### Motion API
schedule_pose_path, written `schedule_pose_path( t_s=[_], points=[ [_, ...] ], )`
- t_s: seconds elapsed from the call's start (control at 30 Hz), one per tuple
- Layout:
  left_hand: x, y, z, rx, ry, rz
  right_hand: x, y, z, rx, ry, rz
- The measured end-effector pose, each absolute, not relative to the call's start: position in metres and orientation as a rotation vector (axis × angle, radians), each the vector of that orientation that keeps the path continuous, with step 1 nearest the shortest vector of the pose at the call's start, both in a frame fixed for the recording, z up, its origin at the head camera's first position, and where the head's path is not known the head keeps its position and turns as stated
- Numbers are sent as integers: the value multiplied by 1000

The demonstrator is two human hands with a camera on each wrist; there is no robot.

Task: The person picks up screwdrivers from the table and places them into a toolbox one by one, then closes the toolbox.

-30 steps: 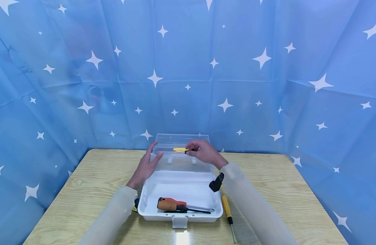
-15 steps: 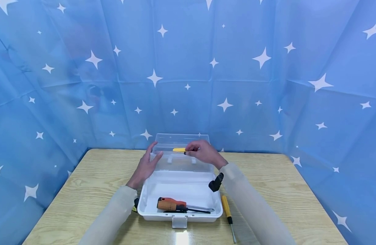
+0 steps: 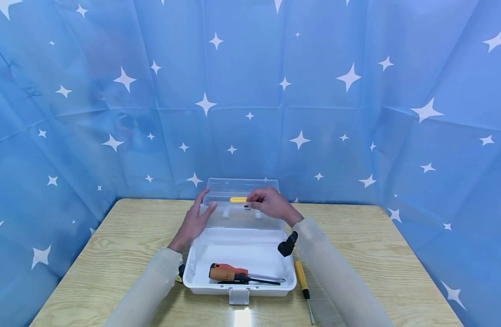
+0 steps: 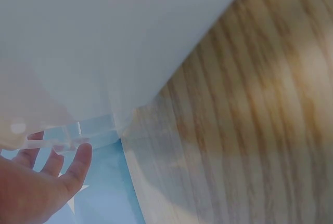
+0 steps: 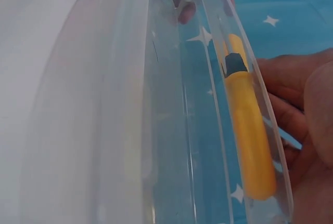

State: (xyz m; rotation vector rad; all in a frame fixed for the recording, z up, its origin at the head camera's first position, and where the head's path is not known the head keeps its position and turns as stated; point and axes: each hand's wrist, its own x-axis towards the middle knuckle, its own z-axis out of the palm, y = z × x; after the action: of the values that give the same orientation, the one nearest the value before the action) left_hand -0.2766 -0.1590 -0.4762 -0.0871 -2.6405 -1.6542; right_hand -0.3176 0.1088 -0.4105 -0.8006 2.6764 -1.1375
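Both hands up at the raised clear lid (image 3: 242,200) of the white toolbox (image 3: 240,259). Left hand (image 3: 192,222) spread flat against the lid's left edge. Right hand (image 3: 271,205) pinching a small yellow tool (image 3: 238,199) right at the lid's top rim. Orange-handled screwdriver (image 3: 228,273) inside the toolbox, yellow screwdriver (image 3: 302,280) on the tabletop (image 3: 111,254) just right of it.

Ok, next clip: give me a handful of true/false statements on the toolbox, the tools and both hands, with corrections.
1. The clear toolbox stands open on the wooden table. True.
2. The right hand holds a hammer. False: it holds a yellow-handled tool at the raised lid.
3. An orange-handled screwdriver lies inside the box. True.
4. The yellow screwdriver lies left of the box. False: it lies to its right, on the table.
5. The left hand grips pliers. False: its straight fingers rest against the lid's edge.
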Motion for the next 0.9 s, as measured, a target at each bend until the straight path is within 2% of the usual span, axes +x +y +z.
schedule_pose_path(
  t_s=[0.9],
  points=[
    [-277, -159, -477, -67, -2654, -1652, -317, 110, -412, -829, 2687, -1167]
  ],
)
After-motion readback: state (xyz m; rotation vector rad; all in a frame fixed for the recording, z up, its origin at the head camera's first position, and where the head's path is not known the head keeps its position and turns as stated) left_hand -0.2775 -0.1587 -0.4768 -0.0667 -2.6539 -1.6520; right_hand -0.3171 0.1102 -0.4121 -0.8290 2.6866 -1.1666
